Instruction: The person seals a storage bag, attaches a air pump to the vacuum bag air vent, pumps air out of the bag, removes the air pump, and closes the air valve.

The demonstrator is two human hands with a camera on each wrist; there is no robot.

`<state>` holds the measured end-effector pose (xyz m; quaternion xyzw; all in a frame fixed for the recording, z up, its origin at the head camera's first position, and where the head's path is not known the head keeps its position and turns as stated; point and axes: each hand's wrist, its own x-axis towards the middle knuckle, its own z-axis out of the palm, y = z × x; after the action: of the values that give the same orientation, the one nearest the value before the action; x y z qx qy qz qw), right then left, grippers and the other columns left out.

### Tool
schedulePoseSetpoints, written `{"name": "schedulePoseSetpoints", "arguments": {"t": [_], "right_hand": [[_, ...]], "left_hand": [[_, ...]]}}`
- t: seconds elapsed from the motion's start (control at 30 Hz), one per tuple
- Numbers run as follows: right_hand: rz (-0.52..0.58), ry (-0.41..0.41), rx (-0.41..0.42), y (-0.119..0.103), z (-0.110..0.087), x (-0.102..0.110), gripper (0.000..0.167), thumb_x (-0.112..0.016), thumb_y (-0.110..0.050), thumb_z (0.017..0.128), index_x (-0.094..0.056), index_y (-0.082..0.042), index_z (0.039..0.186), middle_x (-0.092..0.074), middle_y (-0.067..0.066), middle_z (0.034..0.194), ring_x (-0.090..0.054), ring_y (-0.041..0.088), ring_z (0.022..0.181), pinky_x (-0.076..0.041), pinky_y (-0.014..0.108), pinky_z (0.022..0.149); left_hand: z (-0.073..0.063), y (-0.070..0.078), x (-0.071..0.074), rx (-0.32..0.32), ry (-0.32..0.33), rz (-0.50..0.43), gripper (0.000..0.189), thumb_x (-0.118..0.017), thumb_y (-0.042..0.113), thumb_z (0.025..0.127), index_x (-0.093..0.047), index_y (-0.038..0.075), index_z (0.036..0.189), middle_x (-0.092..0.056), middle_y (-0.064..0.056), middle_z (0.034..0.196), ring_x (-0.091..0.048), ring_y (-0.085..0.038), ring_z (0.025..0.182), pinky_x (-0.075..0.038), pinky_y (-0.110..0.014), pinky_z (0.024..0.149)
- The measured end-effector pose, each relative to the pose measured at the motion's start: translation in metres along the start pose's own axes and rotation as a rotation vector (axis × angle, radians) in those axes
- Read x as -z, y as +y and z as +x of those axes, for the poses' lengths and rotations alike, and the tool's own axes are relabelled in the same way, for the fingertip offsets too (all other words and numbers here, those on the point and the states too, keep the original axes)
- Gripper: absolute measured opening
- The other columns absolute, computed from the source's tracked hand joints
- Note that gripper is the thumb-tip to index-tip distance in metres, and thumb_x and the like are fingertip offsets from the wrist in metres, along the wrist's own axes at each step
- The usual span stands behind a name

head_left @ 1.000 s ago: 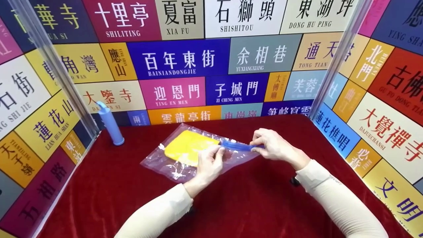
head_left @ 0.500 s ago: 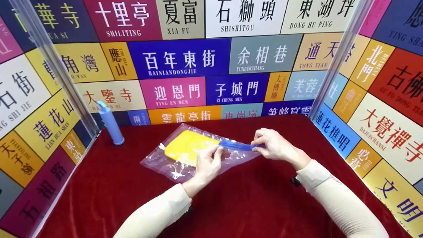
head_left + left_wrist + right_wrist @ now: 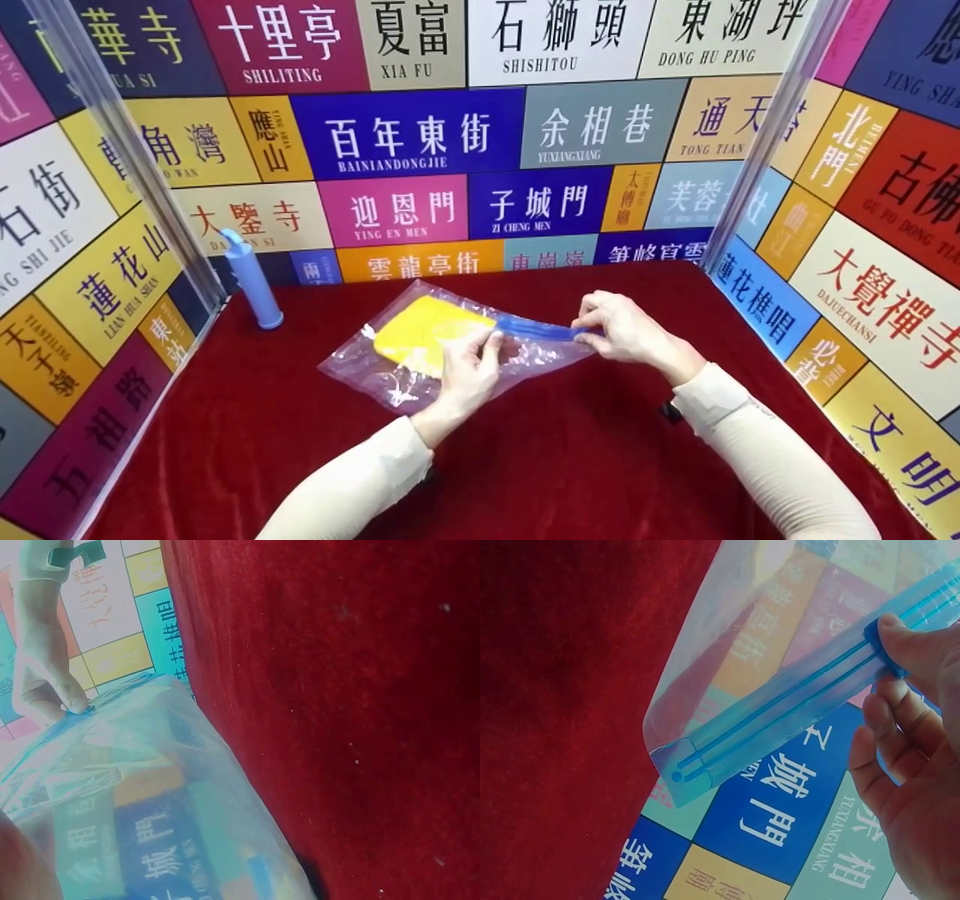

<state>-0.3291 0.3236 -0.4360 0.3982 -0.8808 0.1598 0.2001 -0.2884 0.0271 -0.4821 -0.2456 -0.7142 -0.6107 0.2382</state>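
Observation:
A clear zip bag (image 3: 547, 360) with a blue zip strip (image 3: 532, 327) is held above the red cloth, its right side raised. Inside lies something flat and yellow (image 3: 412, 330), which looks like folded cloth. My left hand (image 3: 465, 375) pinches the strip's left part beside the yellow bundle. At the right, my right hand (image 3: 622, 330) grips the strip between thumb and fingers. In the right wrist view that hand (image 3: 915, 712) pinches a blue slider (image 3: 881, 645), and the strip's end (image 3: 686, 772) sticks out beyond it. Only part of my left hand (image 3: 26, 862) enters the left wrist view.
A light blue cylinder (image 3: 253, 281) with a curved top, like a hand pump, stands at the table's back left corner. Red cloth (image 3: 570, 465) covers the table. Printed sign panels (image 3: 405, 135) wall in the back and both sides, with clear corner strips (image 3: 757, 142).
My left hand has slid slightly left along the strip, so a little more blue shows between the hands. My right hand has barely shifted. The bag and cylinder stay in place.

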Motion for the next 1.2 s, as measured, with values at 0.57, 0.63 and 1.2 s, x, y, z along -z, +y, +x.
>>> {"name": "schedulePoseSetpoints", "arguments": {"t": [0.57, 0.63, 1.2], "right_hand": [[-0.006, 0.04, 0.028, 0.0044, -0.0034, -0.0039, 0.015, -0.093, -0.001, 0.081, -0.09, -0.009, 0.094, -0.069, 0.004, 0.086, -0.065, 0.024, 0.084, -0.055, 0.042, 0.074], [-0.007, 0.037, 0.03, 0.0042, -0.003, -0.0039, 0.015, -0.093, -0.002, 0.081, -0.09, -0.009, 0.093, -0.069, 0.004, 0.086, -0.065, 0.024, 0.084, -0.054, 0.043, 0.074], [-0.035, -0.035, -0.038, 0.009, -0.0055, -0.0012, 0.012, -0.093, -0.006, 0.083, -0.09, -0.012, 0.094, -0.069, 0.006, 0.087, -0.065, 0.027, 0.086, -0.055, 0.046, 0.079]], "left_hand": [[-0.0005, -0.0029, -0.0006, -0.017, -0.016, 0.001, 0.023, -0.068, 0.006, 0.11, -0.083, 0.003, 0.092, -0.086, -0.014, 0.089, -0.084, -0.032, 0.079, -0.071, -0.034, 0.075], [-0.0007, -0.0025, -0.0002, -0.02, -0.011, 0.012, 0.023, -0.069, 0.006, 0.11, -0.083, 0.003, 0.092, -0.086, -0.013, 0.088, -0.084, -0.032, 0.079, -0.071, -0.034, 0.075], [0.0003, -0.0019, 0.0036, 0.025, -0.024, -0.031, 0.023, -0.067, 0.009, 0.111, -0.085, 0.002, 0.098, -0.088, -0.015, 0.095, -0.086, -0.033, 0.084, -0.072, -0.034, 0.078]]}}
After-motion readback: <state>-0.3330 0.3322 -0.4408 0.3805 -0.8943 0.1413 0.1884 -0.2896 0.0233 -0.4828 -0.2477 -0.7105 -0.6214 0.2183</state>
